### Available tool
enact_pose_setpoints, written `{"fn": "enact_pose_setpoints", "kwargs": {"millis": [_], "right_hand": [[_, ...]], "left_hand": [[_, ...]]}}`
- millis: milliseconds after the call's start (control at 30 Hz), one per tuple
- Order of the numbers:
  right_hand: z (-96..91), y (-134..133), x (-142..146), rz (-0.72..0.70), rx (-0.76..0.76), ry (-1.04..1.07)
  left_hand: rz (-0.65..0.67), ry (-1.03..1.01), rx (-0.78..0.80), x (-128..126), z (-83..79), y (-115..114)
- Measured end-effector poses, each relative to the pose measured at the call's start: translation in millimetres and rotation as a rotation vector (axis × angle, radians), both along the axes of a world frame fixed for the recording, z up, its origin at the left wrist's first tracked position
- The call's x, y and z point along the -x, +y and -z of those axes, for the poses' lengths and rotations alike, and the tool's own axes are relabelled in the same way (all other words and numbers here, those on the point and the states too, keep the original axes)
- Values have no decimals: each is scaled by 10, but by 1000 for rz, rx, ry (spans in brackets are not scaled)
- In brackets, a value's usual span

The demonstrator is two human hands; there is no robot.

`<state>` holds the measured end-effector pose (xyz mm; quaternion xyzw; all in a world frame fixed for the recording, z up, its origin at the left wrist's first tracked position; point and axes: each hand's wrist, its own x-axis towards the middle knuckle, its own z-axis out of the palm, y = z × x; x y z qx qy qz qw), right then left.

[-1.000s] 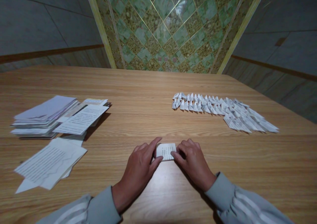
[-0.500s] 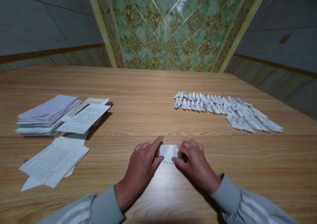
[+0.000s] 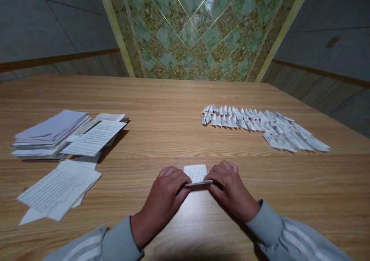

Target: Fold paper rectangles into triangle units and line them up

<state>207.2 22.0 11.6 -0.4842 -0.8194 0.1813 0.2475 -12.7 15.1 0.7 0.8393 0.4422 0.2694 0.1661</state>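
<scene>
A small folded sheet of printed paper [image 3: 195,173] is between my hands near the front of the table. Its near edge is bent up and shows as a thin pale strip facing me. My left hand [image 3: 169,189] pinches the left end of that edge between thumb and fingers. At the right end, my right hand [image 3: 228,188] grips the same edge, fingers curled over it. My fingers partly cover both ends of the paper.
On the wooden table [image 3: 156,138], a stack of papers [image 3: 52,128] stands at the left, with loose printed sheets [image 3: 60,188] nearer me. Rows of small folded paper pieces [image 3: 245,120] lie at the back right. A tiled wall [image 3: 190,34] rises beyond the table.
The paper lay flat before; now its near edge is lifted and bent up. My left fingers, stretched out earlier, have curled onto it, and my right hand has closed along the edge.
</scene>
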Motion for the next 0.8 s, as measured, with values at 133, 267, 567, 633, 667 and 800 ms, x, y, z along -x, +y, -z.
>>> {"fn": "enact_pose_setpoints", "kwargs": {"millis": [133, 267, 567, 633, 667, 800], "right_hand": [[-14, 9, -23, 1, 36, -17], [-1, 15, -24, 34, 47, 1], [56, -14, 94, 191, -38, -69], [59, -23, 110, 198, -47, -91], [60, -27, 116, 203, -49, -105], [62, -43, 133, 228, -46, -160]], "left_hand": [[-59, 41, 13, -3, -16, -4], [-126, 79, 54, -10, -31, 14], [-153, 115, 56, -56, -52, 40], [-155, 105, 61, -57, -58, 41], [-156, 98, 66, -55, -59, 44], [-144, 90, 85, -32, -43, 68]]}}
